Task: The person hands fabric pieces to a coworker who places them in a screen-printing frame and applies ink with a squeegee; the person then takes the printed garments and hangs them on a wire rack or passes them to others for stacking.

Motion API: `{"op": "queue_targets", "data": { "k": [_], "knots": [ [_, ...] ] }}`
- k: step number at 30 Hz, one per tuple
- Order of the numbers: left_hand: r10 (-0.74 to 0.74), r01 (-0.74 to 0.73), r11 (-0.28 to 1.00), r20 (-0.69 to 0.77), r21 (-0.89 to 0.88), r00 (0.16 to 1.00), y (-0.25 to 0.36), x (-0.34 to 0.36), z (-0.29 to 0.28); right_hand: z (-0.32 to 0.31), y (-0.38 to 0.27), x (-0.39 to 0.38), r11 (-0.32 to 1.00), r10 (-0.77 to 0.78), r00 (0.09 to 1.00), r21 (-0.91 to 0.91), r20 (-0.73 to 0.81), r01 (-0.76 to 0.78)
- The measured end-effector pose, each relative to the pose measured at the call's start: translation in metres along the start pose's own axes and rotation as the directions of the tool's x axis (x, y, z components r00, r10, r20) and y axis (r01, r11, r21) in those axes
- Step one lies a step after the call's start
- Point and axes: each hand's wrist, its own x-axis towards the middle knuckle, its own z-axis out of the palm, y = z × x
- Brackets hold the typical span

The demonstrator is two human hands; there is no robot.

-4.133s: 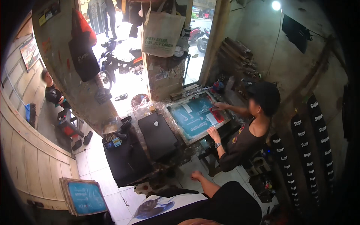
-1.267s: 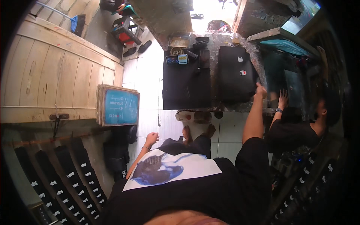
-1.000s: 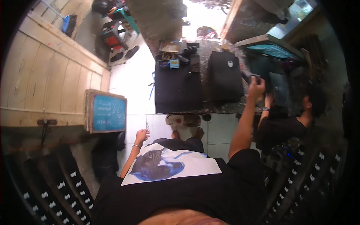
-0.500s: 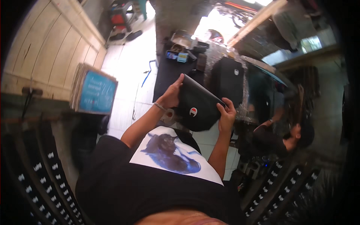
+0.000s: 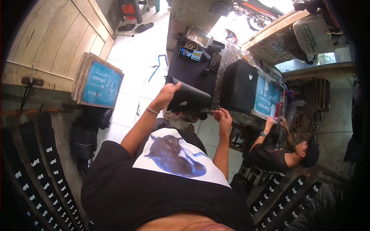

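out front, black sheet point(image 5: 192, 96) is hanging from left hand point(image 5: 165, 96) pinching its side, prob keeping logo point(image 5: 184, 103) untouched; right hand point(image 5: 224, 120) is hovering beside, can't tell if gripping anything; black stack point(image 5: 239, 86) is lying on table point(image 5: 232, 51) beyond.

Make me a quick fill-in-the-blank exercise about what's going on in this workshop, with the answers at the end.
1. The person's left hand grips a flat piece whose colour is ____.
2. A bracelet circles the person's ____ wrist.
3. The other person, at the work table, wears a dark ____ on the head.
4. A pair of dark sandals lies on the tiled ____.

Missing words: black; left; cap; floor.
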Motion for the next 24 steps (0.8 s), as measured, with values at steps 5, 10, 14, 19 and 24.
{"op": "queue_targets", "data": {
  "k": [5, 10, 14, 19, 24],
  "knots": [
    [0.159, -0.198, 0.960, -0.193, -0.199, 0.968, 0.009, -0.023, -0.037, -0.079, 0.131, 0.000, 0.875, 0.348, 0.926, -0.304, -0.144, -0.377],
    [0.229, -0.280, 0.959, -0.451, -0.050, 0.863, -0.018, -0.034, -0.082, -0.095, 0.176, -0.078, 0.615, 0.653, 0.698, -0.331, -0.295, -0.716],
    [0.215, -0.226, 0.973, -0.508, 0.042, 0.834, -0.035, -0.025, -0.093, -0.100, 0.198, -0.098, 0.661, 0.659, 0.703, -0.241, -0.266, -0.711],
    [0.182, -0.216, 0.975, -0.370, -0.052, 0.911, -0.028, -0.017, -0.071, -0.097, 0.197, -0.071, 0.759, 0.600, 0.763, -0.130, -0.240, -0.638],
    [0.129, -0.153, 0.985, -0.254, -0.076, 0.959, -0.013, -0.010, -0.040, -0.092, 0.174, -0.030, 0.824, 0.539, 0.806, -0.046, -0.245, -0.565]
  ]
}}
